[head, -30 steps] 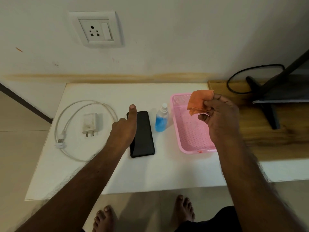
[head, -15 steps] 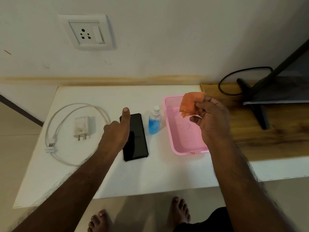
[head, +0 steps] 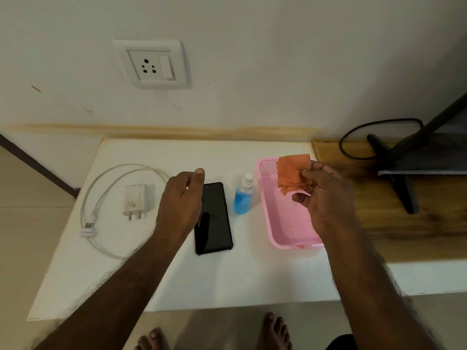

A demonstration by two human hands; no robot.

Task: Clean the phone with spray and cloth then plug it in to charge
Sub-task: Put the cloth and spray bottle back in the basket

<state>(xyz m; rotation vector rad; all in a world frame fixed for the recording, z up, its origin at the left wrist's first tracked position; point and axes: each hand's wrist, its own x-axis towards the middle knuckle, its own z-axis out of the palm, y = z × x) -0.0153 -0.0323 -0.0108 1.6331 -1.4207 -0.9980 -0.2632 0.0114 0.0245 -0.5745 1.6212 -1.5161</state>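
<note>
Cable (head: 101,198) and charger (head: 136,200) lie untouched at left of frame. Left hand (head: 180,205), a moment ago a fist with thumb raised, now has fingers loosely curved, grasping nothing, over the phone's (head: 214,223) left edge; phone flat at centre. Spray (head: 243,197) stands beside it. Right hand (head: 323,198) still pinches the cloth (head: 293,173) above the tray (head: 283,223). Likely next: gripping the phone.
</note>
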